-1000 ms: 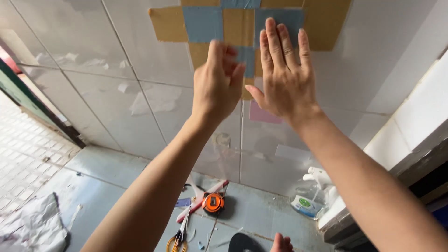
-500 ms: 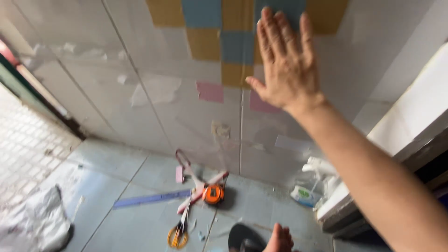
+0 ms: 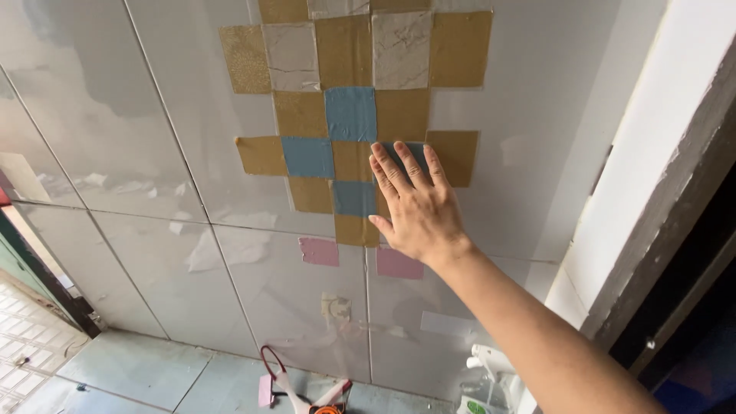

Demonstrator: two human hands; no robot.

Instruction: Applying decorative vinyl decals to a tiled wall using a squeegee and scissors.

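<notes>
my right hand lies flat on the wall, fingers spread a little and pointing up, palm pressed on the stickers. the grip is open, it pinches nothing. my left hand is not in the picture.

the stickers are square patches glued on the grey glossy wall tiles, and together they make a pattern like a chessboard. most are gold, two near the top look like pale marble, and some are blue. one blue square sits in the middle of the pattern, another blue one is left of my hand, and a third blue one is just beside my thumb. my fingertips cover part of a blue square and touch the gold square at the right edge. below the pattern two pink squares are on the wall: one pink patch is apart to the left, the other is just under my wrist.

at the bottom, on the floor, i see a tool with red and white handles next to a small pink piece. at the lower right stands a white spray bottle, only its top shows, and i cannot tell what is inside it. on the right a white and grey door frame goes up beside the wall.
</notes>
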